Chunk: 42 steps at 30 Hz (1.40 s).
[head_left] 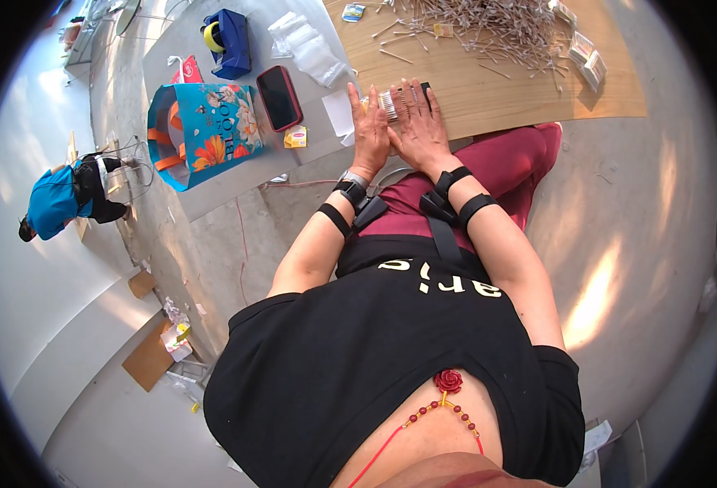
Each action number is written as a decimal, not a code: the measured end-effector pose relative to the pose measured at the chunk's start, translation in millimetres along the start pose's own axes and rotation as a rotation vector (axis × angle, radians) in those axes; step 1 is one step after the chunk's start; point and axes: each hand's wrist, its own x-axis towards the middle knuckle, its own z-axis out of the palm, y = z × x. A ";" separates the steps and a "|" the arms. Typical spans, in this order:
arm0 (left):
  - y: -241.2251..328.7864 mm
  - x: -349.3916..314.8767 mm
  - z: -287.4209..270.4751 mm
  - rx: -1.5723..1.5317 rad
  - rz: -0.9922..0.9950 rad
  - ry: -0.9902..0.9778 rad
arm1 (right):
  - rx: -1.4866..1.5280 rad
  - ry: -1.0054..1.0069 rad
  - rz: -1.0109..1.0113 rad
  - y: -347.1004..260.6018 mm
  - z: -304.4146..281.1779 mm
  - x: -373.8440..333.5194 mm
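Slim white cotton swabs (387, 105) lie between your open, flattened left hand (369, 130) and right hand (418, 128), ungripped, seemingly for alignment.

The row of swabs (387, 106) looks white, though it is partly covered; the swab pile (488, 32) is whitish, the grained tabletop (480, 115) pale brown. The bag (224, 126) is teal, flowered in orange and white, the tape dispenser (233, 45) blue, the phone (279, 98) black edged dark red, the trousers (492, 172) maroon.
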 end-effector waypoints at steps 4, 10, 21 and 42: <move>0.9 -0.5 -0.6 -0.005 -0.005 0.003 | 0.008 -0.029 -0.009 -4.4 -1.9 2.6; 2.9 0.3 -0.7 -0.060 -0.003 -0.005 | 0.068 0.022 -0.043 -12.4 7.0 6.0; 1.0 -0.7 -2.6 0.016 -0.016 -0.015 | 0.029 -0.119 0.056 -5.1 -11.7 8.5; 6.1 0.0 -3.2 0.047 -0.018 -0.030 | -0.236 -0.228 0.028 12.7 -30.5 10.9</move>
